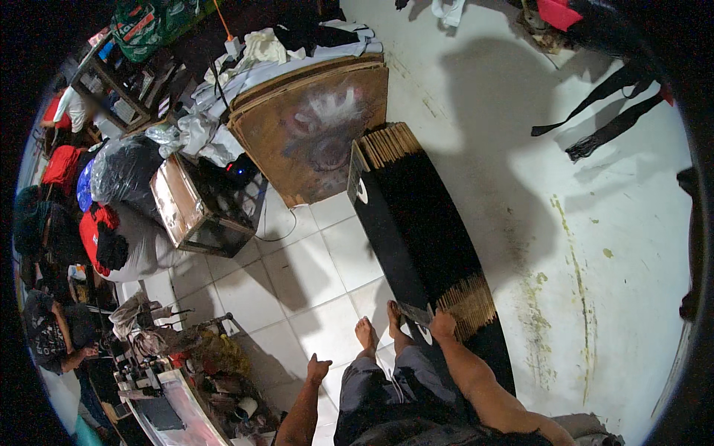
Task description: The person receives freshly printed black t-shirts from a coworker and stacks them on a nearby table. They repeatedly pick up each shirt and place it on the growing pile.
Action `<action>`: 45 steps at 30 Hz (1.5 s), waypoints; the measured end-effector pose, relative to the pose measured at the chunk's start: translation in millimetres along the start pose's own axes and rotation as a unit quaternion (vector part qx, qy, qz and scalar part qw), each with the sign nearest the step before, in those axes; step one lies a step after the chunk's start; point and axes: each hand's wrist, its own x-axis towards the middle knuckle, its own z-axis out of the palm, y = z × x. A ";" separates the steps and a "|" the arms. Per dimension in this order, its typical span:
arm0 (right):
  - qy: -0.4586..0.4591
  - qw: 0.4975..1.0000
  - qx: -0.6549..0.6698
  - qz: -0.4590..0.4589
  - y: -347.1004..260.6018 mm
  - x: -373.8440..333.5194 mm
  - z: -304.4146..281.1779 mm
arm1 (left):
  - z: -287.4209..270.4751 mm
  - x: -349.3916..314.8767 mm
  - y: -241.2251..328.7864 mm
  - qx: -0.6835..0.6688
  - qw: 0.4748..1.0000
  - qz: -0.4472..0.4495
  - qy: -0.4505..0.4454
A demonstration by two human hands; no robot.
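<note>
A barefoot worker in grey shorts stands at a long, tightly packed row of thin black-covered boards with brown edges (420, 223), which runs forward from the right hand (444, 325) beside a stained white wall (587, 297). The right hand is curled at the row's near front edge, where the brown edges (468, 306) show; whether its fingers close around a board or merely rest there cannot be told. The left hand (318, 369), partly open with a finger or thumb extended, hangs free over the white tiled floor (275, 286) and holds nothing visible.

Judging by what shows, handling is at an early point or a pause: the boards stand together in the row, none is seen lifted out, and all of those in it would be left to deal with.

Ahead of both hands, large brown boards (327, 134) lean upright beyond the row's far end. Left and forward of the left hand sits a wood-framed box (201, 212); farther left, a dark-shirted co-worker (50, 327) is beside a cluttered bench (171, 409).
</note>
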 end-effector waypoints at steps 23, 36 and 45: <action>-0.070 0.990 0.048 -0.112 -5.8 -71.4 39.7 | -39.5 -536.2 496.7 -0.254 0.251 0.566 -0.743; -0.045 0.955 0.079 -0.283 94.4 -40.1 101.7 | 80.0 -605.7 455.8 -0.267 0.301 0.555 -0.728; -0.039 0.948 0.118 -0.293 122.1 -85.0 91.8 | 145.0 -630.4 431.2 -0.317 0.314 0.516 -0.731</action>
